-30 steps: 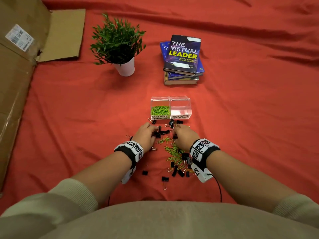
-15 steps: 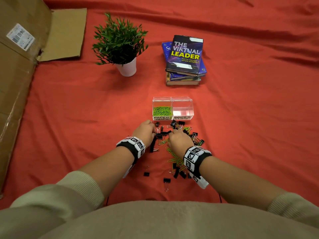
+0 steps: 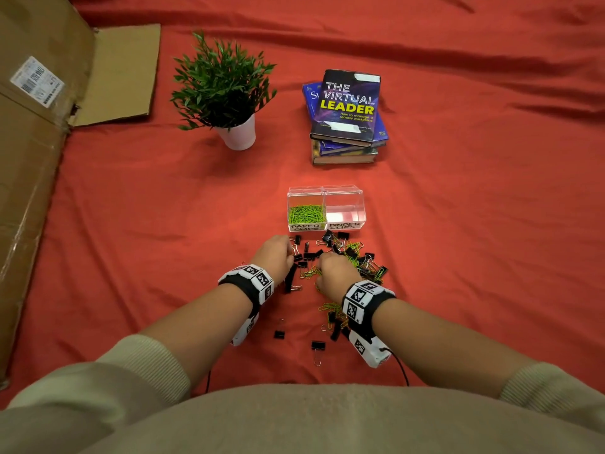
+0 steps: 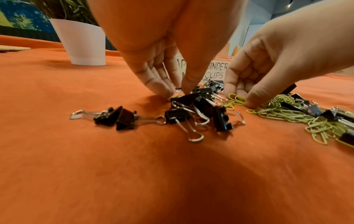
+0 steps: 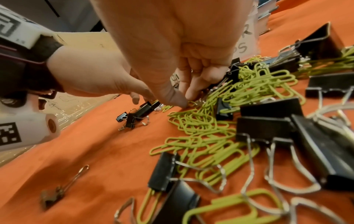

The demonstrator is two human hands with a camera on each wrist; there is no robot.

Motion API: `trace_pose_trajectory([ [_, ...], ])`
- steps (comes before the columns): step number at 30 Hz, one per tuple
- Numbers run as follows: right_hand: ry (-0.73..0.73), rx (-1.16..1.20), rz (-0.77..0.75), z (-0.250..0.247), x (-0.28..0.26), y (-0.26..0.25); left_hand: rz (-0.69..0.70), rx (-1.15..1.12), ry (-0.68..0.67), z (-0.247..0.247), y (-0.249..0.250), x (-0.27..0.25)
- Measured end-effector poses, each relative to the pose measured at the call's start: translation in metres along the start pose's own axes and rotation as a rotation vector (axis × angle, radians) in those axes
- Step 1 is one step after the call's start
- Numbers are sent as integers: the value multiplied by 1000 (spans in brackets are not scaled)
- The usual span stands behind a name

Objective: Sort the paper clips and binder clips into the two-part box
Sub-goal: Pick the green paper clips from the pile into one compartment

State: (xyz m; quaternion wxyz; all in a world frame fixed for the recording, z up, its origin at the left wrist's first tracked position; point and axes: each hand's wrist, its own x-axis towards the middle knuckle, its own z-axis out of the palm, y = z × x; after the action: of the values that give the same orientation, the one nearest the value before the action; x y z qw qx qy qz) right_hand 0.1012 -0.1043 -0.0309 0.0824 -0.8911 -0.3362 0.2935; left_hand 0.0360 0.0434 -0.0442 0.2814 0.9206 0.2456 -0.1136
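change vs 0.5 s ago: my hands are sitting in nearly the same spots in the clip pile; my right hand (image 3: 334, 273) is reading marginally closer to my left hand (image 3: 275, 257). Box and pile are looking unmoved.
left hand: fingers are pointing down, thumb and fingertips (image 4: 162, 89) closing on a cluster of black metal binder clips with silver wire handles (image 4: 193, 109). I'm pinching at the top clip of that cluster; cannot tell if it's off the cloth.
right hand: fingers are curling, thumb (image 5: 172, 97) and forefinger pressing into the tangle of lime-green wire paper clips (image 5: 201, 125). Cannot tell whether one is actually pinched.
box: clear plastic two-part box with hand-lettered white labels (image 3: 325, 208) is standing just beyond the pile, near my fingertips.
left compartment ("PAPER CLIPS"): holding a layer of green paper clips (image 3: 306, 213).
right compartment ("BINDER CLIPS"): no clips showing inside.
pile: binder clips and paper clips are lying mixed on the red-orange cloth (image 3: 474, 240), between the box and my wrists; a few stray binder clips (image 3: 317, 345) are lying nearer my body.
background: green potted plant in a white pot (image 3: 229, 93), stack of books (image 3: 347, 116), brown cardboard box (image 3: 39, 142), all well apart from the pile.
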Motion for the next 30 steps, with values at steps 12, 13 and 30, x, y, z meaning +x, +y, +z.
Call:
trace_pose_trajectory([
  [12,-10,407,77,-25,-3,18,-1,124,-11,0,3,-3],
  [13,-16,531,120,-32,-3,23,-25,55,-12,-2,5,-5],
  [30,-44,210,21,-27,-6,44,147,62,-156,9,17,-10],
])
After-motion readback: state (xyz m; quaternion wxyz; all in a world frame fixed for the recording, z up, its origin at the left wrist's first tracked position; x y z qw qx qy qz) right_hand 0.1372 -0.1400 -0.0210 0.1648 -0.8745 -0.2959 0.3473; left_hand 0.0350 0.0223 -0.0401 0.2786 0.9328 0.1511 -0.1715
